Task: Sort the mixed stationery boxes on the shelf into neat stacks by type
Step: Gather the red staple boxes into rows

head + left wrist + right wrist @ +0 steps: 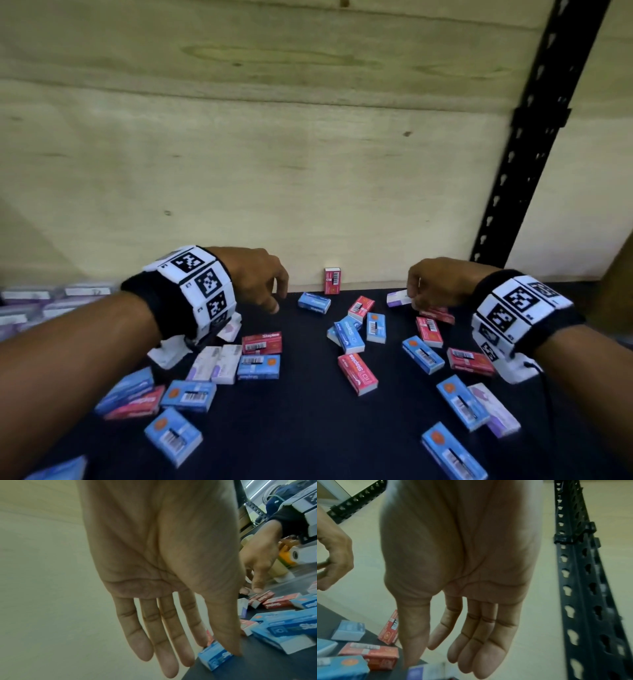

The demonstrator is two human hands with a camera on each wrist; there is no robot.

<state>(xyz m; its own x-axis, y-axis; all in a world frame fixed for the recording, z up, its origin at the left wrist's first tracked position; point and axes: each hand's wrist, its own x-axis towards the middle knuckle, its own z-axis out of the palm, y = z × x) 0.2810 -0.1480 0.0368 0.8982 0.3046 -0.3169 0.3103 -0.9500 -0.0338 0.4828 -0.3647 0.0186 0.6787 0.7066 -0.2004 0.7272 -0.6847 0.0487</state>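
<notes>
Small staple boxes in blue, red and white-purple lie scattered flat on the dark shelf [308, 431]. My left hand [277, 301] hangs open with relaxed fingers just left of a blue box [314, 302]; in the left wrist view the left hand [188, 655] has its thumb tip down beside that blue box [214, 658]. My right hand [416, 301] is open, fingers pointing down over a white-purple box [399, 297] and a red box [436, 313]. The right wrist view shows the right hand [440, 660] holding nothing, its thumb by the white-purple box [426, 672]. One red box [333, 281] stands upright against the back wall.
A plywood back wall [239, 154] closes the shelf behind. A black perforated upright [534, 137] runs at the right. Several white-purple boxes [41, 301] sit grouped at the far left. Bare dark surface shows in the middle front between the box clusters.
</notes>
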